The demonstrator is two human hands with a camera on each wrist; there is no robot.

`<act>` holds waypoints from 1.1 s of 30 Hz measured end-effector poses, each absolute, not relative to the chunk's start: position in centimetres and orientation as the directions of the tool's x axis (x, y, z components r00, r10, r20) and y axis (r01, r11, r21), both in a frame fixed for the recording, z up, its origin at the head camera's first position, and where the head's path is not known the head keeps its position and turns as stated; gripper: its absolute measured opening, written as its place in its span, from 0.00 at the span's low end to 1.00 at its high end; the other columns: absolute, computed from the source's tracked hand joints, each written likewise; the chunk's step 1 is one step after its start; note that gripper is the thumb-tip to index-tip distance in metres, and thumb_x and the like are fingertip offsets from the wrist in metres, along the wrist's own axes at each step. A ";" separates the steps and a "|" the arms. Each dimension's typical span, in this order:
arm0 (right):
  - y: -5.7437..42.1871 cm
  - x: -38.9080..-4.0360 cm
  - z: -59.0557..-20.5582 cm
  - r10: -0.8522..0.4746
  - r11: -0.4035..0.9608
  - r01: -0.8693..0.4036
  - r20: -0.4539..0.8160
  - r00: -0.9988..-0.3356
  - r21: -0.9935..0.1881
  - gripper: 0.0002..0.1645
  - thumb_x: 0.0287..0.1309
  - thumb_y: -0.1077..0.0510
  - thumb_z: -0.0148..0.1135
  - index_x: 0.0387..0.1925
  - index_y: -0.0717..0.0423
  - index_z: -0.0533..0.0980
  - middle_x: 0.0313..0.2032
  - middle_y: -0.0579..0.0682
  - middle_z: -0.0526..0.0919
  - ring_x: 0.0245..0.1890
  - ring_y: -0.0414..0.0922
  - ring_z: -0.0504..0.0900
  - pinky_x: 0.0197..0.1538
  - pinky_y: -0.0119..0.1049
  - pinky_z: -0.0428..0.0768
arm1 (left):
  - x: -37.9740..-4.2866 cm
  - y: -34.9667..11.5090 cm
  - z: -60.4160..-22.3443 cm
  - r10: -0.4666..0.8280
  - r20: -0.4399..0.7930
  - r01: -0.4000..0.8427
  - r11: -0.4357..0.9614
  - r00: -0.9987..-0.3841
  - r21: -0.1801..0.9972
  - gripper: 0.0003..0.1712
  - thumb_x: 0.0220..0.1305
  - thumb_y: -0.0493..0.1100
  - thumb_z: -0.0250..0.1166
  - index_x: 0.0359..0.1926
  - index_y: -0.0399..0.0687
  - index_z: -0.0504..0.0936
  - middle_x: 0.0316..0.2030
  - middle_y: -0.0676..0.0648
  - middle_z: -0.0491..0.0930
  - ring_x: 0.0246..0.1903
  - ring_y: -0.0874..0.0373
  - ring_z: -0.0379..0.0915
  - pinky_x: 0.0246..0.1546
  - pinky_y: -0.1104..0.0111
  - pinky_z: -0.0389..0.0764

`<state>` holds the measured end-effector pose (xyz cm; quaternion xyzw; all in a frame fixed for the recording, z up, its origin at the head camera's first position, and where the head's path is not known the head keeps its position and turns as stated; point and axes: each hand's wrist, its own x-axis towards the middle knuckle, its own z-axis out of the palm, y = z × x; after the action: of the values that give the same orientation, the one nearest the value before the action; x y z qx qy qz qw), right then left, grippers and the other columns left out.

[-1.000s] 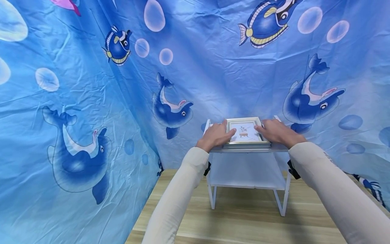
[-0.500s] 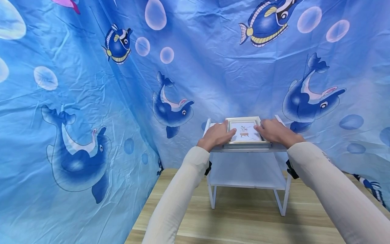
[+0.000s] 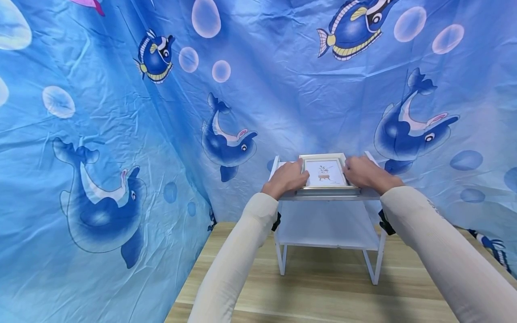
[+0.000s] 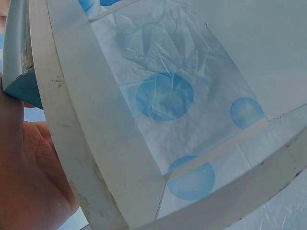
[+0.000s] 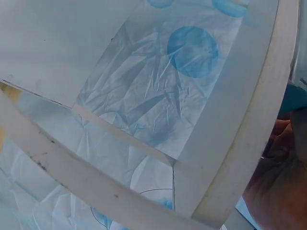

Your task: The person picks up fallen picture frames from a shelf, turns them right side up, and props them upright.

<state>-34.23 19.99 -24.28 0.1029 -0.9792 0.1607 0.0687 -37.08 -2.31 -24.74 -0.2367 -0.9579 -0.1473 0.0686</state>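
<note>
A pale picture frame with gold-toned edging lies flat on top of a small white stand. Behind its front is a white print of a plant in a brown pot. My left hand grips the frame's left side, the thumb bent at the inner edge. On the opposite side my right hand holds it the same way, fingers mostly hidden behind the knuckles. In the left wrist view, a corner of the frame shows above the left palm, beyond the stand's white edge.
The stand has a lower white shelf and white legs on a wood-look floor. A blue sea-print curtain hangs close behind and along the left. Dark straps show under both sleeves.
Both thumbs have drawn back from over the print to the frame's sides, uncovering more of the picture. The frame stays in the same place on the stand.
</note>
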 end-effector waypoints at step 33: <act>20.3 -35.7 -24.4 -0.123 0.881 -0.188 0.174 -0.977 -0.433 0.33 0.71 0.62 0.44 0.73 0.72 0.53 0.64 0.74 0.67 0.47 0.58 0.76 0.53 0.55 0.76 | -37.9 -1.3 -24.8 0.405 0.236 0.466 0.815 -0.883 0.345 0.41 0.68 0.39 0.51 0.79 0.44 0.48 0.45 0.40 0.82 0.23 0.53 0.73 0.24 0.68 0.70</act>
<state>-35.67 20.27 -24.40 0.0803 -0.9673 0.2298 0.0708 -37.91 -1.28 -24.84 -0.2294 -0.9495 -0.2001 0.0760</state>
